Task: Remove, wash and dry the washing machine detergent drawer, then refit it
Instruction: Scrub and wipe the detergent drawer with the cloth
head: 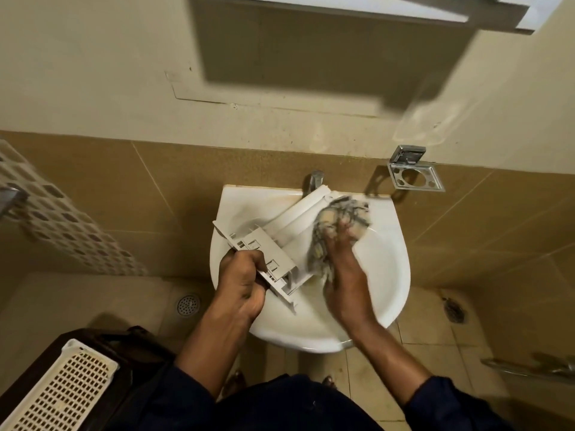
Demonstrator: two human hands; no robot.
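The white plastic detergent drawer lies slantwise over the white wash basin, its front panel up by the tap. My left hand is closed around the drawer's near, ribbed end. My right hand presses a patterned grey and cream cloth against the drawer's right side. The cloth is blurred and hides part of the drawer.
A chrome tap stands at the basin's back edge. A chrome holder is fixed to the tiled wall at the right. A perforated white basket sits at the lower left, floor drains lie on the tiles below.
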